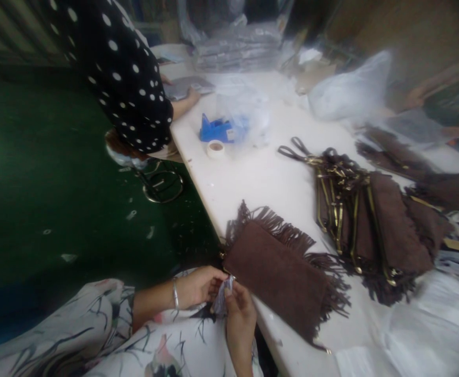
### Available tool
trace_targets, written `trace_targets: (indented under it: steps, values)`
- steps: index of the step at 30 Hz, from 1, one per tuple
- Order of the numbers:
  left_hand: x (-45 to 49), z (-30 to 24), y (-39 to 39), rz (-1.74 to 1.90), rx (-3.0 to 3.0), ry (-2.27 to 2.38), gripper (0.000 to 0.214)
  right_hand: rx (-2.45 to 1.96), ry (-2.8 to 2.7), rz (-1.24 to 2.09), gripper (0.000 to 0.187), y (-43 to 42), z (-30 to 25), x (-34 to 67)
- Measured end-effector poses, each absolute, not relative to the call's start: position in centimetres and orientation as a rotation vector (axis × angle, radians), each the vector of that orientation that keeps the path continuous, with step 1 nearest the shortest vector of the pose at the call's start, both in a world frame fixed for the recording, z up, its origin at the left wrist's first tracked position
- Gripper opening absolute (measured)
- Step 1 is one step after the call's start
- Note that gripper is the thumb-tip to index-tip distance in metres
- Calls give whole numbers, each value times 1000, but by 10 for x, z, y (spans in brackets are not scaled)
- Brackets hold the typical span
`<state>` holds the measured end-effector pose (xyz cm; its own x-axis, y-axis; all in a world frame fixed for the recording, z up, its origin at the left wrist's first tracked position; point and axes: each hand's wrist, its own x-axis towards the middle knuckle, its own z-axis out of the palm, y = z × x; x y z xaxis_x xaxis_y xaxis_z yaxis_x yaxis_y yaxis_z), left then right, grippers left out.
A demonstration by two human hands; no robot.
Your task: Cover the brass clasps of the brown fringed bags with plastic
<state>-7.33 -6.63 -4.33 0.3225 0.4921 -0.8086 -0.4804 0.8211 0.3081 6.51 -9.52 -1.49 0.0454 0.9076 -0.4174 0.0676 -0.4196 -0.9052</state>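
Observation:
A brown suede pouch (279,269) with fringe lies at the near edge of the white table (253,178). Just off its left end, my left hand (200,287) and my right hand (239,314) pinch a small whitish, crumpled bit of paper or plastic (223,298) between their fingertips, above my lap. A bracelet shows on my left wrist. Both hands are closed on that small piece, close to the pouch's corner.
A pile of similar brown fringed pouches with gold chains (371,220) lies to the right. A blue tape dispenser (216,130) and a tape roll (215,148) sit farther back. A person in a polka-dot top (123,68) works at the far left of the table. Plastic bags (347,91) are at the back.

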Motion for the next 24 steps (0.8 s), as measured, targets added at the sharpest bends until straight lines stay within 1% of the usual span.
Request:
trace_targets:
  steps: [3,6,10,14,20,24]
  values:
    - [-77,-49,-65,555,-36,922,22,-1574,-823,1556,38,-94,-17,64]
    - [-76,-52,-65,558,-40,689,19,-1550,-652,1655,46,-93,-19,64]
    - [-71,-57,-66,516,-101,475,17,-1472,-476,1747,46,-92,-21,63]
    - [-70,-70,-66,503,-117,481,20,-1352,-254,1887,50,-94,-26,62]
    - [-69,-82,-64,476,-25,537,30,-1324,-171,1922,47,-98,-32,61]
    - [-67,-77,-62,540,87,623,26,-1301,-184,1929,43,-99,-32,60]
